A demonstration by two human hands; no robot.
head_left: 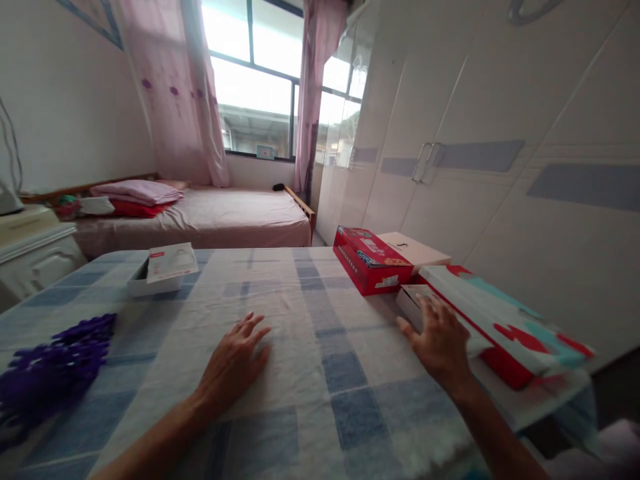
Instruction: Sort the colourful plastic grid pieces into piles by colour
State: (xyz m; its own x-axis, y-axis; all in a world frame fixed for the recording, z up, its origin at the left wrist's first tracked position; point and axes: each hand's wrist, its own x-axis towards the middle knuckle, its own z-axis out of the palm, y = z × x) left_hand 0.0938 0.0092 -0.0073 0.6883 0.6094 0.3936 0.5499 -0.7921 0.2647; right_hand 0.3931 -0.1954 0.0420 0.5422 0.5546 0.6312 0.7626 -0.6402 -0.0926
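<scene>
My left hand (239,353) is over the checked cloth, palm down, fingers apart and holding nothing. My right hand (440,341) reaches over a small pale box (411,307) at the right side, its fingers spread and partly covering that box. Whether the fingertips touch the box, I cannot tell. Directly behind the small box is a red printed box (373,263). To the right of my right hand lies a long red box with a white, red and teal cover (500,320).
A blue-and-white checked tablecloth (285,400) covers the table. At the left are a white box with its lid askew (167,270) and a purple openwork mat (65,367). A cream box (415,252) sits behind the red one. Beyond stand a bed (235,213) and a wardrobe (450,107).
</scene>
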